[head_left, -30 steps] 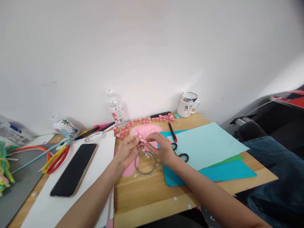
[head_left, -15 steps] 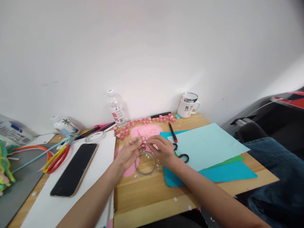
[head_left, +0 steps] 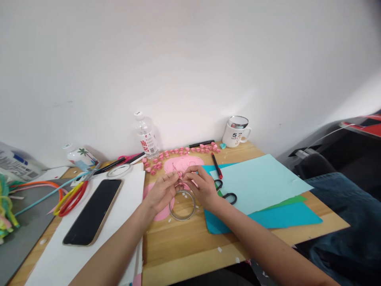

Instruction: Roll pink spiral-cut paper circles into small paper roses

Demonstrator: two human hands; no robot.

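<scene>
My left hand (head_left: 160,192) and my right hand (head_left: 201,186) meet over the wooden table (head_left: 190,242), fingertips pinched together on a small pink paper piece (head_left: 180,174). Just behind them lies a pink paper sheet (head_left: 186,162) with curved cuts. A clear tape roll (head_left: 182,205) lies flat on the table under my hands. Several small folded pink paper pieces (head_left: 178,153) sit in rows along the back of the table. Black-handled scissors (head_left: 226,192) lie right of my right hand, on the blue paper.
A black phone (head_left: 93,210) lies on white paper (head_left: 98,254) at left, by a second tape roll (head_left: 119,171). Coloured pipe cleaners (head_left: 67,194) lie far left. A water bottle (head_left: 145,137), a white mug (head_left: 237,133), a red pen (head_left: 216,165) and light blue paper (head_left: 258,180) are behind and right.
Both hands have drawn closer together on the small pink piece, the right hand shifting slightly left. Nothing else has moved.
</scene>
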